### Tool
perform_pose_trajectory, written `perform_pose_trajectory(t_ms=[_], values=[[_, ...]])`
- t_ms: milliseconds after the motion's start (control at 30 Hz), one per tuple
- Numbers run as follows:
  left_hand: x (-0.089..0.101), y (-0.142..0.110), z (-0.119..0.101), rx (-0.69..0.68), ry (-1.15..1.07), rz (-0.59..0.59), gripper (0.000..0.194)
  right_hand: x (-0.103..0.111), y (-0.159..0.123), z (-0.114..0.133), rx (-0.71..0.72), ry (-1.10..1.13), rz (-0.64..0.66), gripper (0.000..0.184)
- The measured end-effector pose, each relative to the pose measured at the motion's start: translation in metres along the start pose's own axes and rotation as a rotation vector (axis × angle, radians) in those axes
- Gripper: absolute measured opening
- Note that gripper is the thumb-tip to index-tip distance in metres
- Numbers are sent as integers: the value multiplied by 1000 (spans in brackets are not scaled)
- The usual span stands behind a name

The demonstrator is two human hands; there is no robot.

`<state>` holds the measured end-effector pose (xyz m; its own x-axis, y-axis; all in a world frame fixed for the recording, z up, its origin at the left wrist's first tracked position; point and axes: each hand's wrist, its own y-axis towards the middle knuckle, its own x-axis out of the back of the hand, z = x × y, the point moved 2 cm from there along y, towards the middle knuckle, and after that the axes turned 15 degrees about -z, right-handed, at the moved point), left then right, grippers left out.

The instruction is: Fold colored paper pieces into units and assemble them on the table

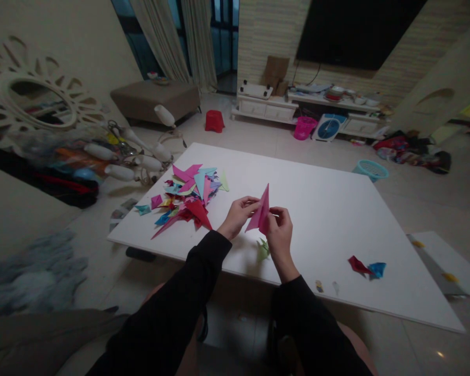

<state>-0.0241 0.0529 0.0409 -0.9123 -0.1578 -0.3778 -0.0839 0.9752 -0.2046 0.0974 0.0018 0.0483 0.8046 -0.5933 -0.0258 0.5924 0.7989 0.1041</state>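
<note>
Both my hands hold a folded pink paper piece (260,211) just above the white table (329,209). My left hand (238,216) pinches its left edge with fingers closed. On its right side, my right hand (279,235) grips the lower part, fingers closed. A small green folded paper (262,248) lies on the table under my hands. A heap of coloured folded papers (188,196) lies on the table to the left, within reach of my left hand.
A red and a blue folded piece (366,267) lie near the table's front right. A white chandelier-like lamp (137,154) sits on the floor left of the table. A red stool (214,120), pink basket (304,127) and teal basket (370,169) stand beyond.
</note>
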Motion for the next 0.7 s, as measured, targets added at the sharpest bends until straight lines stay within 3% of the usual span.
perform_pose_trajectory(t_ms=[133, 333, 700], values=[[3, 3, 0, -3, 57, -44, 32, 3, 6, -2, 71, 0, -30, 19], [5, 2, -4, 13, 91, -7, 37, 5, 10, -7, -35, 33, -30, 25], [9, 3, -2, -34, 163, -55, 33, 7, 13, -7, 24, -11, -52, 22]])
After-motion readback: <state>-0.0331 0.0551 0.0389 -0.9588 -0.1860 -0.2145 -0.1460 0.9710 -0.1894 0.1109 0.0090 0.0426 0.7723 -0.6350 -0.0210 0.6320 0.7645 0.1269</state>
